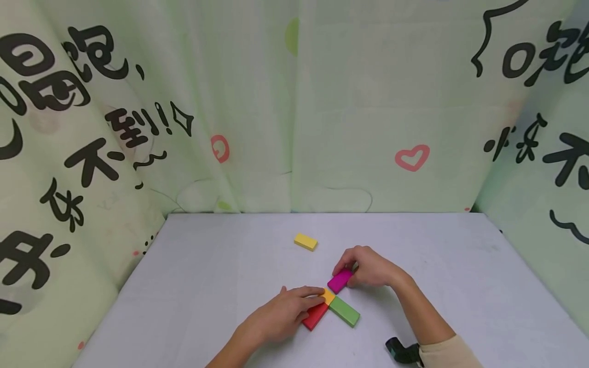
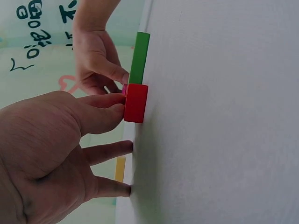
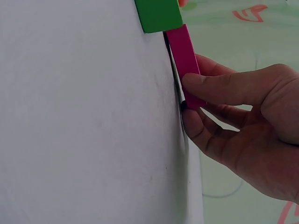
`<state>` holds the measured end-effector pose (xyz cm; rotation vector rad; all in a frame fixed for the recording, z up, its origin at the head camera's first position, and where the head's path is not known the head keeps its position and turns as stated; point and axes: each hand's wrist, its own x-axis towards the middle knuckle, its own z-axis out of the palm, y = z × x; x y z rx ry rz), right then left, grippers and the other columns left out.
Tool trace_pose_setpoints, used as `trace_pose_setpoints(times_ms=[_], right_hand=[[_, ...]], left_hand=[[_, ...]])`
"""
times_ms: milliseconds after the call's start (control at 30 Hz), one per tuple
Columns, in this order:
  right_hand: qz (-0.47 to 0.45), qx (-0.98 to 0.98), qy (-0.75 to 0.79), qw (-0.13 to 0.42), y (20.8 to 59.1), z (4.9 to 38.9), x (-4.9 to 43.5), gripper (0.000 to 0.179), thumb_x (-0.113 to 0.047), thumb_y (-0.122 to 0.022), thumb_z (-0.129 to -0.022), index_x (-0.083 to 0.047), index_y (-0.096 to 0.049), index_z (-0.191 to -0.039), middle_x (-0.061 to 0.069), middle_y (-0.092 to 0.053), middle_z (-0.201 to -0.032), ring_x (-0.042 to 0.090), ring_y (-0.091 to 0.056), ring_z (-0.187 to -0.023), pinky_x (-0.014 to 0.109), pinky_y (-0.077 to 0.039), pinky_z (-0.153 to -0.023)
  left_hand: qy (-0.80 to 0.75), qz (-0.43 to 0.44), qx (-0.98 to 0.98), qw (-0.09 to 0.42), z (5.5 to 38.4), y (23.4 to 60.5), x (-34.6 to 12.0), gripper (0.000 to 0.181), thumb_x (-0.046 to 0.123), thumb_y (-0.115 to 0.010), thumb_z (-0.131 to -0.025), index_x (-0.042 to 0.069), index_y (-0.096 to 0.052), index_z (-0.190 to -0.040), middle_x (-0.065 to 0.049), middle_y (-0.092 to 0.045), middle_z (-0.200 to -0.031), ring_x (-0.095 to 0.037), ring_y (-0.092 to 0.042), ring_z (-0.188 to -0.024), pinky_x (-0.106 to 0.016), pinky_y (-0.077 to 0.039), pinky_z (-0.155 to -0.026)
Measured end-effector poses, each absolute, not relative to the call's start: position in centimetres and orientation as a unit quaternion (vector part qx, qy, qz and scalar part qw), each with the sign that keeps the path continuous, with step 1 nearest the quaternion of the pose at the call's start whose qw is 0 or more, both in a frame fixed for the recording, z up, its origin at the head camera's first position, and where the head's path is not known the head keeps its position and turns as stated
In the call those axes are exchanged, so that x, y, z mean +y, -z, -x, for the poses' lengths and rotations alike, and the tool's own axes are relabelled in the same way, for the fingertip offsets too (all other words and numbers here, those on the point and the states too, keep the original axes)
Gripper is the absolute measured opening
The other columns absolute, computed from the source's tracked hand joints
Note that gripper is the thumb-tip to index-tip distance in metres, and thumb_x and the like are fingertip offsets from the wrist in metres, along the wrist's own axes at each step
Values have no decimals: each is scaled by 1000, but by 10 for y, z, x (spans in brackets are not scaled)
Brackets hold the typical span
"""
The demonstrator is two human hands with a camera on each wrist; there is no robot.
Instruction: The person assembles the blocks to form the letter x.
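Observation:
My right hand pinches a magenta rectangular block between thumb and fingers. In the right wrist view, the block's far end meets the green block and its near end is tilted slightly off the table. My left hand rests against the red block and the small orange block, its fingers fairly straight. The left wrist view has thumb and index tips at the red block, two other fingers stretched toward the table. Red and green blocks angle out from the orange one, which fingertips partly cover.
A yellow block lies alone farther back on the white table. A black device sits at the right wrist by the sleeve. Pale green curtains with black lettering and pink hearts surround the back and sides.

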<state>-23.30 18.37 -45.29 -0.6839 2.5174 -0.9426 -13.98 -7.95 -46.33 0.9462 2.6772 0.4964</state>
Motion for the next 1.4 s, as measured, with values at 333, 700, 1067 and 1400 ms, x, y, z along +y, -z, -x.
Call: trace_pose_setpoints(times_ms=[333,700,1067,1400], right_hand=[[262,894,321,169,456,233,182,29,2,-81,-83,-20,-83,-101,-3,-70,-103,18,-59,-98,29,-57,-77],[262,896,317,169,455,231,181,29,3,-81,-82,-19,-83,-101,-2,-70,-104,18,-60,-99,29,-57,-78],[271,894,315,169,453,231,179,29,5,-80,-82,-17,-83,-100,-2,-70,-103,17,-60,-97,27,-56,-77],[287,890,313,165,453,230,178,30,6,-80,-82,-16,-83,-101,-3,-70,-102,15,-60,-96,25,-56,-76]], left_hand=[[-165,-323,923,129,139,461,-79,47,16,-65,-103,27,-59,-149,18,-48,-157,-9,-47,-146,-68,-44,-110],[-164,-325,923,127,138,462,-78,47,15,-64,-104,26,-59,-149,17,-49,-157,-10,-47,-146,-68,-44,-110],[-168,-322,923,129,138,463,-78,47,15,-64,-104,26,-59,-149,17,-48,-157,-10,-46,-146,-68,-43,-112],[-165,-324,923,126,139,463,-78,46,15,-65,-103,26,-60,-148,16,-49,-157,-11,-48,-146,-68,-44,-110]])
